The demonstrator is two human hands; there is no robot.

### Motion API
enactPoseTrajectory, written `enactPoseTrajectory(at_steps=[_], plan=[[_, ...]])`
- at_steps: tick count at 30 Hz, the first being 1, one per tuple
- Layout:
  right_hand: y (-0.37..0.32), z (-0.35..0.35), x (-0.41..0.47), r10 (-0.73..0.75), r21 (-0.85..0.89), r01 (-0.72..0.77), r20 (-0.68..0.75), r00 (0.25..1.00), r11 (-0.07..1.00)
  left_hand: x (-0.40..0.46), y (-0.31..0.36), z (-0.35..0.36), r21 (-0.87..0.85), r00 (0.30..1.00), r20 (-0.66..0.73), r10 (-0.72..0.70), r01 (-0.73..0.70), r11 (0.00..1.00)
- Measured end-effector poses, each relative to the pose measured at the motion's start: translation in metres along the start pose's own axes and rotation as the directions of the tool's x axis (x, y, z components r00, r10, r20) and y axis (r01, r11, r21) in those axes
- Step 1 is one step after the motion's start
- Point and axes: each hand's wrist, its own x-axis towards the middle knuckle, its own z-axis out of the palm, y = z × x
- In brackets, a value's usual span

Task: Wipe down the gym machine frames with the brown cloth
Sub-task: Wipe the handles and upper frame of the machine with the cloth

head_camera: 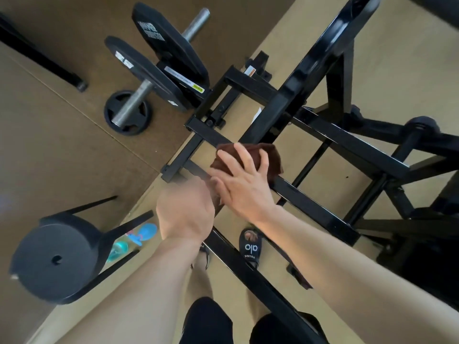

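Pressing the brown cloth [269,155] onto a black frame bar [310,202], the right hand [244,177] lies spread with fingers straight. The left hand [186,209] is blurred; I cannot tell its state. The cloth looks soft and light, best bunched under the palm. Crossbars crowd close by; open floor [397,70] lies beyond.

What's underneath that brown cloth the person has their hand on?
The brown cloth lies over a black frame bar of the gym machine, pressed down by the right hand. The bar emerges on both sides; the stretch beneath the cloth is covered, so its condition cannot be seen.
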Motion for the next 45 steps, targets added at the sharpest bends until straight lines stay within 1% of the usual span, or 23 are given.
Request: enactPoseTrajectory(at_steps=[2, 4, 7, 9, 10, 12, 14, 16, 18, 19, 21, 24, 26, 28, 30, 32, 34, 37, 38, 40, 43, 45], plan=[[0.029, -0.011, 0.023, 0.087, 0.028, -0.086, -0.033, 0.996, 0.996, 0.001, 0.000, 0.000, 0.010, 1.000, -0.006, 0.004, -0.004, 1.000], [0.064, -0.025, 0.055, 0.215, 0.069, -0.209, -0.097, 0.972, 0.975, 0.000, 0.000, 0.000, 0.020, 1.000, -0.004, 0.011, -0.011, 1.000], [0.104, -0.047, 0.106, 0.426, 0.148, -0.407, -0.133, 0.895, 0.901, 0.001, 0.000, -0.001, 0.015, 1.000, -0.011, 0.014, -0.014, 1.000], [0.107, -0.054, 0.125, 0.530, 0.180, -0.505, -0.132, 0.838, 0.844, 0.002, 0.000, -0.001, 0.024, 1.000, 0.007, 0.016, -0.016, 1.000], [0.101, -0.054, 0.126, 0.555, 0.195, -0.528, -0.131, 0.821, 0.827, 0.002, 0.001, -0.002, 0.028, 0.999, 0.031, 0.015, -0.016, 0.999], [0.078, -0.045, 0.111, 0.552, 0.230, -0.516, -0.137, 0.822, 0.825, 0.002, 0.002, -0.005, 0.045, 0.991, 0.136, -0.010, 0.004, 0.999], [0.042, -0.028, 0.079, 0.511, 0.265, -0.465, -0.139, 0.848, 0.845, 0.002, 0.005, -0.010, 0.041, 0.972, 0.228, -0.062, 0.053, 0.998], [0.009, -0.012, 0.050, 0.455, 0.267, -0.411, -0.127, 0.881, 0.871, 0.016, 0.011, -0.011, -0.050, 0.954, 0.247, -0.172, 0.190, 0.981], [-0.002, -0.003, 0.039, 0.417, 0.279, -0.373, -0.119, 0.901, 0.885, 0.040, 0.028, -0.008, -0.203, 0.928, 0.281, -0.246, 0.308, 0.930], [0.003, -0.002, 0.040, 0.400, 0.300, -0.347, -0.135, 0.907, 0.888, 0.054, 0.038, -0.005, -0.254, 0.934, 0.273, -0.232, 0.303, 0.918], [0.025, -0.008, 0.050, 0.382, 0.325, -0.306, -0.203, 0.902, 0.895, 0.081, 0.061, 0.006, -0.282, 0.943, 0.281, -0.179, 0.259, 0.924], [0.074, -0.024, 0.084, 0.454, 0.350, -0.353, -0.270, 0.849, 0.868, 0.111, 0.090, 0.032, -0.306, 0.924, 0.359, -0.134, 0.252, 0.918], [0.112, -0.040, 0.113, 0.501, 0.379, -0.387, -0.276, 0.820, 0.841, 0.118, 0.104, 0.049, -0.297, 0.915, 0.390, -0.099, 0.227, 0.927], [0.153, -0.053, 0.142, 0.516, 0.383, -0.396, -0.289, 0.807, 0.834, 0.117, 0.108, 0.061, -0.281, 0.933, 0.337, -0.123, 0.224, 0.933], [0.189, -0.066, 0.167, 0.541, 0.409, -0.397, -0.339, 0.770, 0.822, 0.118, 0.107, 0.068, -0.284, 0.951, 0.272, -0.147, 0.225, 0.932], [0.209, -0.076, 0.183, 0.570, 0.464, -0.381, -0.387, 0.724, 0.800, 0.117, 0.104, 0.070, -0.309, 0.959, 0.245, -0.145, 0.219, 0.925], [0.217, -0.081, 0.191, 0.588, 0.485, -0.387, -0.385, 0.711, 0.785, 0.118, 0.106, 0.071, -0.323, 0.965, 0.226, -0.132, 0.202, 0.924], [0.208, -0.079, 0.185, 0.595, 0.399, -0.461, -0.339, 0.729, 0.793, 0.118, 0.109, 0.070, -0.325, 0.972, 0.206, -0.116, 0.179, 0.929], [0.198, -0.075, 0.179, 0.594, 0.393, -0.465, -0.332, 0.732, 0.793, 0.119, 0.109, 0.070, -0.323, 0.972, 0.205, -0.113, 0.176, 0.930], [0.170, -0.063, 0.158, 0.564, 0.398, -0.425, -0.359, 0.744, 0.813, 0.121, 0.109, 0.071, -0.317, 0.973, 0.203, -0.115, 0.176, 0.932], [0.128, -0.041, 0.123, 0.471, 0.384, -0.330, -0.366, 0.803, 0.862, 0.122, 0.110, 0.071, -0.282, 0.967, 0.220, -0.129, 0.190, 0.940], [0.129, -0.038, 0.116, 0.431, 0.365, -0.301, -0.355, 0.830, 0.881, 0.121, 0.109, 0.073, -0.270, 0.970, 0.209, -0.127, 0.182, 0.945]])
